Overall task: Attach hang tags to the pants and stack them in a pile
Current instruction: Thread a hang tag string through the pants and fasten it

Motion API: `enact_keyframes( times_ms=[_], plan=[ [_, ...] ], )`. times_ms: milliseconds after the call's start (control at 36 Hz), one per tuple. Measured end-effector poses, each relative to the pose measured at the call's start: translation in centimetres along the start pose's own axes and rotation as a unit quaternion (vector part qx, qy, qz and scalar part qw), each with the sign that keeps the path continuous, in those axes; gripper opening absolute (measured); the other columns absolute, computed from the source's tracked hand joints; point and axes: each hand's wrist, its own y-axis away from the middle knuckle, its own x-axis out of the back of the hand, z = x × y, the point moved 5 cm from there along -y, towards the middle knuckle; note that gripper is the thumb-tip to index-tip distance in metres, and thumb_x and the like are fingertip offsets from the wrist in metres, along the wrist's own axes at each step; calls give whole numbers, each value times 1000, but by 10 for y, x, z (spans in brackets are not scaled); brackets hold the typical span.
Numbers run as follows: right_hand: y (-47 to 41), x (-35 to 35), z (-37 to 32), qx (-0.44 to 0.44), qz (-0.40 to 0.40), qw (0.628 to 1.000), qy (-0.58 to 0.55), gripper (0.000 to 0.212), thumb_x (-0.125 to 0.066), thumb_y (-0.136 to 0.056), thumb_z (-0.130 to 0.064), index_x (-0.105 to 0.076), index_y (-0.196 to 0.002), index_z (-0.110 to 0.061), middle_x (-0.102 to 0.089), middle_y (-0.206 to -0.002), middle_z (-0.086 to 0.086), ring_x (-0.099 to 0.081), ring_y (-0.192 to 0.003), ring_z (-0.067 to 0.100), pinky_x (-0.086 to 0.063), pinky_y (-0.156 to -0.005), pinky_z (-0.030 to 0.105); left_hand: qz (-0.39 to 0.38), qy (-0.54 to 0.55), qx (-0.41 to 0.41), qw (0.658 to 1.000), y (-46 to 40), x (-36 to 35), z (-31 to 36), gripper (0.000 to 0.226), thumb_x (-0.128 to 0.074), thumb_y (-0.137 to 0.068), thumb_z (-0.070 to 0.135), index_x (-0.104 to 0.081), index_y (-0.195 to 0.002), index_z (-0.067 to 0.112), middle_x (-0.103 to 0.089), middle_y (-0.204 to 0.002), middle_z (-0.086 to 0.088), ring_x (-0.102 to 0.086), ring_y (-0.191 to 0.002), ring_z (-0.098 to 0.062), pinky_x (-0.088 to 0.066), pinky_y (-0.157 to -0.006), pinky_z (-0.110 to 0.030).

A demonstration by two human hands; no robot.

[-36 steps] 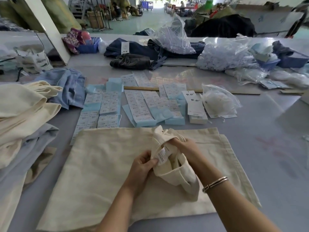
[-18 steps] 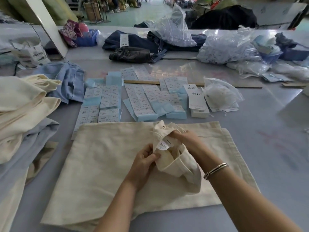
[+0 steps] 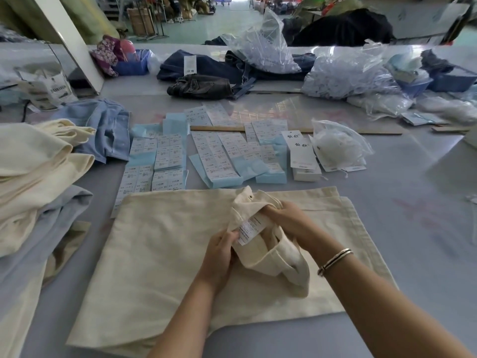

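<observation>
Cream pants (image 3: pixel 160 244) lie folded flat on the grey table (image 3: pixel 418 228) in front of me. Their waistband (image 3: pixel 273 257) is bunched up and turned open between my hands. My left hand (image 3: pixel 219 257) grips the fabric at the left edge of the bunch. My right hand (image 3: pixel 289 218) holds the waistband from the far side, fingers curled into the cloth. A white printed care label (image 3: pixel 249 227) inside the waistband shows between the two hands. White hang tags (image 3: pixel 300 151) lie stacked beyond the pants, beside a clear bag (image 3: pixel 338 147) of white strings.
Sheets of size stickers (image 3: pixel 214 156) on blue backing cover the middle of the table. A pile of cream and light blue pants (image 3: pixel 33 182) sits at the left. Dark jeans (image 3: pixel 204 85), plastic bags (image 3: pixel 343 73) and blue bins (image 3: pixel 449 81) line the far side.
The hands have kept their hold on the waistband. The care label has turned a little more into view between them.
</observation>
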Motion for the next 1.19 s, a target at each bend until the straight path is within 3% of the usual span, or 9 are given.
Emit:
enact_keyframes(
  times_ms=[111, 194, 333, 389, 444, 556, 722, 1000, 1194],
  plan=[
    [1, 2, 0, -3, -5, 1000, -10, 27, -64, -87, -40, -71, -97, -16, -75, -90, 2, -71, -86, 18, -57, -77, 32, -24, 25, 5, 999, -1, 0, 0, 34, -53, -87, 28, -73, -103, 7, -70, -104, -17, -66, -96, -27, -53, -75, -29],
    [4, 26, 6, -26, -13, 994, -102, 28, -60, -91, -37, -68, -107, -14, -74, -98, 8, -70, -87, 21, -55, -77, 34, -97, 27, 17, 995, -4, -8, 3, 58, -50, -90, 56, -64, -124, 12, -63, -126, -16, -60, -117, -29, -50, -95, -33],
    [9, 115, 26, -138, 4, 987, -76, 11, -59, -91, -14, -66, -87, -7, -68, -73, 6, -63, -63, 18, -52, -63, 30, -99, -215, -5, 972, -24, -24, 14, 48, -44, -88, 67, -72, -106, 33, -66, -121, 14, -56, -122, -7, -41, -99, -18],
    [6, 150, 26, -183, 31, 978, 91, 9, -54, -92, -11, -61, -85, -13, -61, -65, -1, -55, -56, 13, -44, -60, 25, -42, -398, -84, 913, -41, -25, 15, 23, -54, -95, 40, -71, -108, 31, -59, -127, 11, -49, -128, -12, -35, -108, -24],
    [-6, 171, 18, -169, 84, 963, 190, 17, -52, -92, -7, -62, -104, -14, -67, -83, 4, -60, -67, 18, -44, -65, 27, -2, -561, -128, 818, -53, -30, 9, 30, -54, -95, 30, -64, -123, 28, -50, -141, 1, -41, -134, -16, -23, -116, -33],
    [-38, 164, -22, 29, 206, 912, 354, 30, -52, -91, -4, -67, -116, -7, -67, -114, 16, -62, -99, 31, -47, -89, 36, 15, -681, -126, 721, -55, -36, -11, 46, -42, -93, 37, -46, -139, 36, -34, -154, 6, -27, -142, -11, -5, -119, -34],
    [-97, 116, -25, 115, 154, 852, 487, 32, -52, -92, -14, -61, -121, -2, -59, -125, 15, -58, -111, 33, -47, -91, 39, 26, -676, -147, 722, -56, -31, -13, 47, -45, -91, 34, -48, -138, 37, -34, -153, 9, -29, -142, -8, -2, -118, -29],
    [-127, 125, -14, 160, 222, 745, 609, 24, -42, -98, -22, -65, -95, -17, -69, -100, 3, -65, -91, 24, -36, -74, 29, 48, -657, -156, 736, -54, -33, -9, 43, -47, -88, 35, -58, -130, 35, -42, -149, 9, -33, -139, -5, -8, -116, -26],
    [-121, 130, -29, 156, 289, 793, 513, 26, -39, -100, -19, -62, -95, -7, -70, -88, 19, -66, -82, 37, -43, -73, 36, 42, -631, -135, 763, -55, -30, -7, 40, -49, -90, 37, -58, -129, 36, -40, -149, 15, -31, -138, -1, -6, -114, -22]
  ],
)
